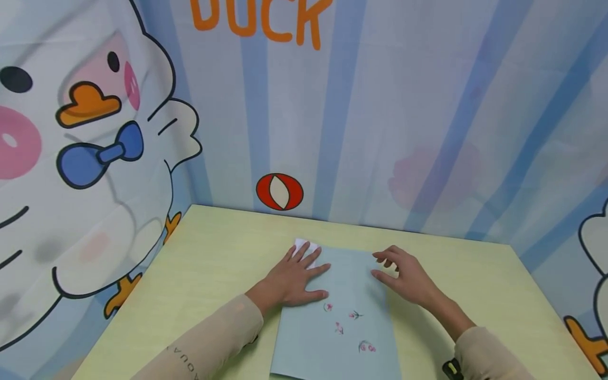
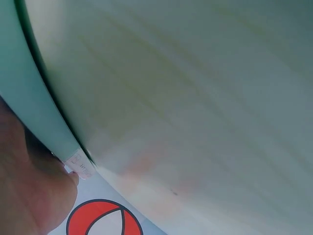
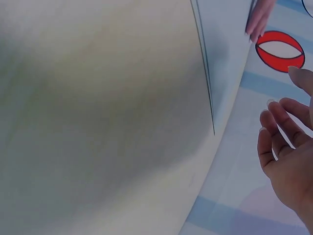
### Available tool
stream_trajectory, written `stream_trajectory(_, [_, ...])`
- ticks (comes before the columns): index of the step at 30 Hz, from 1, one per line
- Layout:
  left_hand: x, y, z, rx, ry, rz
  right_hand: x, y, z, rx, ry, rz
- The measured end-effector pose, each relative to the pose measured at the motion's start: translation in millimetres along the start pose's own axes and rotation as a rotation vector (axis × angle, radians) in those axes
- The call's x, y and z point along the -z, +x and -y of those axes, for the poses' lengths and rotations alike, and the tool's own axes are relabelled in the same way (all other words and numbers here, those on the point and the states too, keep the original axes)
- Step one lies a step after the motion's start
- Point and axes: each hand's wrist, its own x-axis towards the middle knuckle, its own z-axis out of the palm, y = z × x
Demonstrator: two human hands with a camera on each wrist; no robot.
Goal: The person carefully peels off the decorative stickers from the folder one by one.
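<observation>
A light-blue booklet or folded sheet (image 1: 328, 359) lies on the table, with small pink flower drawings (image 1: 339, 328) on its lower half. In the right wrist view, two thin layers show along its edge. My left hand (image 1: 295, 279) rests on its upper left part with fingers spread. Partly under those fingers, at the top left corner, is a small white label (image 1: 301, 244); faint print shows on the label (image 2: 79, 165) in the left wrist view. My right hand (image 1: 406, 275) hovers by the upper right edge, fingers loosely bent, holding nothing.
The pale yellow table (image 1: 214, 253) ends at a striped blue-and-white cloth backdrop (image 1: 380, 105) just behind it. A cartoon duck (image 1: 95, 221) covers the cloth on the left, and a red ball print (image 1: 279, 191) sits above the table's back edge.
</observation>
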Motion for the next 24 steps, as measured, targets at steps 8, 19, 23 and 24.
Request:
stream_trajectory(8, [0.9, 0.0, 0.3, -0.004, -0.005, -0.003, -18.3, -7.7, 7.6, 0.051, 0.008, 0.065])
stream_trajectory(19, [0.9, -0.3, 0.3, 0.003, 0.005, -0.004, -28.0, -24.2, 16.0, 0.102, 0.063, 0.159])
stream_trajectory(23, [-0.9, 0.4, 1.1, 0.002, 0.003, -0.002, -31.3, -27.6, 19.0, 0.110, 0.090, 0.199])
stream_trajectory(24, [-1.2, 0.5, 1.4, 0.001, 0.001, -0.003, -32.0, -27.9, 19.6, 0.111, 0.095, 0.208])
